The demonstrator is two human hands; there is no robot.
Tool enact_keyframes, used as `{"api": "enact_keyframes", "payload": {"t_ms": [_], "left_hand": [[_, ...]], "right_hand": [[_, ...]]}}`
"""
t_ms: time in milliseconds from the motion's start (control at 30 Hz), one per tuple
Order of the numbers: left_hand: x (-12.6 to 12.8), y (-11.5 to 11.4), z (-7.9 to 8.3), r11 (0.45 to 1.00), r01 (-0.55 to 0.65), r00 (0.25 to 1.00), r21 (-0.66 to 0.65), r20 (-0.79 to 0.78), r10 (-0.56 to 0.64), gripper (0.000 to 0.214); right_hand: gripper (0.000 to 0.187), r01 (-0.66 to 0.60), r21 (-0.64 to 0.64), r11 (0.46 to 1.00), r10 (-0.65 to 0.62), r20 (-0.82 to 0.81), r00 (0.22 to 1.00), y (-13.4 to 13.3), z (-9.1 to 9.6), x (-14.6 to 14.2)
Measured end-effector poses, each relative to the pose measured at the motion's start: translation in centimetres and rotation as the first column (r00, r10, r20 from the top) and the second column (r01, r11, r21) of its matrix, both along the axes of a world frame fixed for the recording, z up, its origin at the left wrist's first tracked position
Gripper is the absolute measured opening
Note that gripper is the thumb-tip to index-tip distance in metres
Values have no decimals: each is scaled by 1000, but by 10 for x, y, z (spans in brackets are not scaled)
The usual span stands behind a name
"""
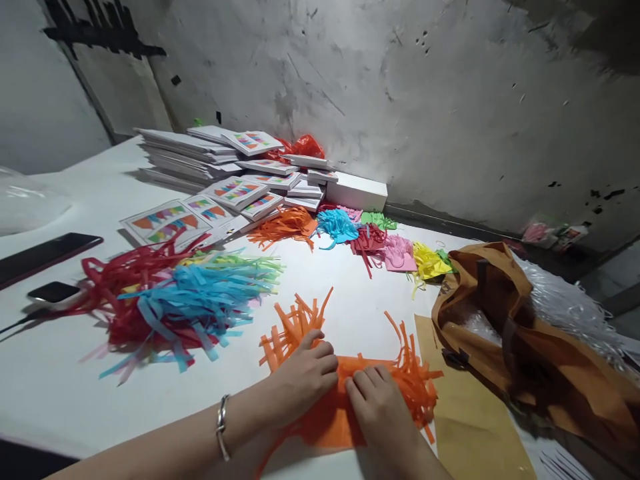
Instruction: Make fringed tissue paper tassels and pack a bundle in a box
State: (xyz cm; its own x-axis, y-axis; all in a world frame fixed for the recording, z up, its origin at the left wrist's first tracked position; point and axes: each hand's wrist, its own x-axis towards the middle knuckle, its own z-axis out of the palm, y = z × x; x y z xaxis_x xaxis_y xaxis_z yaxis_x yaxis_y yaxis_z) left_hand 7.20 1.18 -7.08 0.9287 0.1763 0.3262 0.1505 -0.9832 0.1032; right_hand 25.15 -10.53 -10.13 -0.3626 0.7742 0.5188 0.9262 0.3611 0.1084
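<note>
An orange tissue-paper piece [345,373] with fringed ends lies on the white table [60,387] near the front edge. My left hand [304,379], a silver bracelet on its wrist, presses down on the paper's left part with curled fingers. My right hand [381,408] presses on the middle of the same paper, fingers bent together. Orange fringes [293,328] stick out to the left and another orange fringe [413,373] to the right of my hands.
A heap of red, blue and green fringed paper [185,297] lies to the left. Smaller coloured fringe piles [360,233] and stacks of white packets [235,177] sit at the back. Two phones [45,257] lie far left. A brown bag [505,327] sits right.
</note>
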Motion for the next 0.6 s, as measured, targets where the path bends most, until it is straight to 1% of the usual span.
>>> {"api": "enact_keyframes", "payload": {"t_ms": [100, 167, 233, 300, 367, 433, 500, 600], "left_hand": [[-6, -1, -5, 1000, -1, 1000, -19, -16, 1, 21], [-9, -1, -8, 997, -45, 999, -68, -28, 43, 15], [-8, -2, -8, 980, -147, 988, -133, -59, 140, 16], [-3, -3, -5, 946, -277, 958, -169, -125, 258, 23], [5, -3, -1, 905, -394, 912, -159, -192, 363, 27], [12, -2, 2, 875, -463, 874, -143, -236, 424, 23], [17, -1, 3, 859, -493, 856, -137, -255, 450, 21], [19, 2, 0, 854, -502, 850, -135, -260, 459, 22]], "right_hand": [[25, -2, -42, 999, 3, 12, 1000, -6, 0, 4], [24, 35, -78, 996, -36, -17, 999, -8, 1, 7], [23, 105, -114, 988, -111, -55, 992, -8, 2, 9], [24, 188, -142, 972, -200, -71, 977, -5, 2, 10], [25, 263, -159, 952, -275, -59, 960, 1, 0, 11], [24, 316, -157, 936, -325, -33, 945, 6, -1, 12], [23, 351, -143, 925, -356, -9, 935, 11, -2, 13], [21, 397, -93, 913, -399, -8, 917, 13, 0, 10]]}}
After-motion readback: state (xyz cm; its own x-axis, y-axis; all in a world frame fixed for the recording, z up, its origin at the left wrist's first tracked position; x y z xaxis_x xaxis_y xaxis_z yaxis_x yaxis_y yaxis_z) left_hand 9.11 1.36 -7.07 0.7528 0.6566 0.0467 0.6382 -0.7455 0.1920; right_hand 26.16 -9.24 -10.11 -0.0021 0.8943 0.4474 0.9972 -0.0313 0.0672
